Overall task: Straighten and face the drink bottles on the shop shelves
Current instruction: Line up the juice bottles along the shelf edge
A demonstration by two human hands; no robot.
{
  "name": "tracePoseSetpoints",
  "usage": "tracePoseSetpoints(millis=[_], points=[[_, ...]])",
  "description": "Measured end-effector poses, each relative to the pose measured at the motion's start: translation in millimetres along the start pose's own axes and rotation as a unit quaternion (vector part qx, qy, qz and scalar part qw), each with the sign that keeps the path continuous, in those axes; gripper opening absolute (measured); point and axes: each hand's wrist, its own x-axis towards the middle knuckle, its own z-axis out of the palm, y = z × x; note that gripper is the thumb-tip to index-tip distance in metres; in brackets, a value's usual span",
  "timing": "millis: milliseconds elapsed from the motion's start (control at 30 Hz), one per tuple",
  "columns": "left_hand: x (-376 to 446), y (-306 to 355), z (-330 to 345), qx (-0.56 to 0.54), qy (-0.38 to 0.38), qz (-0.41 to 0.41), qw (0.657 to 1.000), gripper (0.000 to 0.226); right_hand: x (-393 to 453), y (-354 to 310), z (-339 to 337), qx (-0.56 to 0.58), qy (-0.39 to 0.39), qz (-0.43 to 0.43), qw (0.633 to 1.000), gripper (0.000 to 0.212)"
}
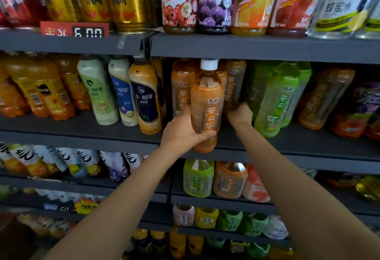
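Observation:
An orange-labelled tea bottle point(206, 103) with a white cap is held out in front of the dark middle shelf point(287, 146), its label facing me. My left hand point(181, 132) is wrapped around its lower part. More orange tea bottles point(181, 86) stand behind it. Reaching deeper into the shelf, my right hand point(240, 114) grips the base of another orange tea bottle point(234, 84) at the back right. Green-labelled tea bottles point(277, 99) stand just right of that hand.
Milk-tea bottles point(144, 97) and orange juice bottles point(41, 91) fill the shelf to the left. Cans and fruit juice bottles point(213, 2) stand on the shelf above. Lower shelves hold more bottles point(230, 179). A price tag point(74, 29) shows 6.00.

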Motion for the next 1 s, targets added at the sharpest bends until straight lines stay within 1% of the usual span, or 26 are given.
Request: tracePoseSetpoints(millis=[67, 133, 200, 300, 400, 433, 467, 533, 567, 633, 700, 767, 833, 900, 1000], points=[[-2, 8, 5, 0.004, -0.008, 0.017, 1.0, 0.078, -13, 2, -15, 0.027, 0.016, -0.062, 0.998, 0.029], [0, 22, 16, 0.022, -0.018, 0.031, 0.999, 0.077, -24, 3, -34, 0.051, 0.029, -0.104, 0.993, 0.02], [4, 40, 30, 0.036, -0.022, 0.044, 0.998, 0.072, -29, 3, -53, 0.068, 0.036, -0.113, 0.991, 0.019], [16, 62, 47, 0.022, -0.034, 0.045, 0.998, 0.066, -32, 7, -77, 0.078, 0.045, -0.106, 0.99, 0.027], [26, 72, 56, 0.03, -0.046, 0.009, 0.998, 0.06, -38, 17, -90, 0.088, -0.002, -0.129, 0.988, 0.023], [27, 72, 58, 0.033, -0.042, 0.003, 0.999, 0.056, -41, 20, -91, 0.091, -0.032, -0.133, 0.986, 0.025], [26, 72, 60, 0.038, -0.037, 0.003, 0.999, 0.052, -44, 22, -90, 0.071, -0.058, -0.139, 0.986, 0.034], [23, 68, 62, 0.066, -0.034, 0.009, 0.997, 0.043, -47, 26, -82, -0.019, -0.079, -0.159, 0.984, 0.055], [20, 66, 62, 0.083, -0.039, 0.016, 0.996, 0.039, -47, 27, -77, -0.058, -0.065, -0.168, 0.982, 0.058], [15, 57, 55, 0.098, -0.032, 0.03, 0.994, 0.037, -47, 25, -68, -0.082, -0.022, -0.163, 0.983, 0.055], [11, 43, 44, 0.073, 0.027, 0.021, 0.997, 0.034, -45, 19, -58, -0.085, 0.003, -0.146, 0.986, 0.055], [9, 29, 34, 0.064, 0.085, -0.019, 0.994, 0.033, -40, 11, -50, -0.1, 0.017, -0.132, 0.986, 0.057], [10, 19, 29, 0.115, 0.086, -0.057, 0.988, 0.041, -34, 3, -42, -0.113, 0.022, -0.119, 0.986, 0.061], [12, 15, 28, 0.166, 0.065, -0.064, 0.982, 0.049, -27, -2, -35, -0.119, 0.027, -0.111, 0.986, 0.064], [19, 18, 31, 0.167, 0.067, -0.052, 0.982, 0.051, -19, -6, -28, -0.109, 0.035, -0.111, 0.987, 0.06]])
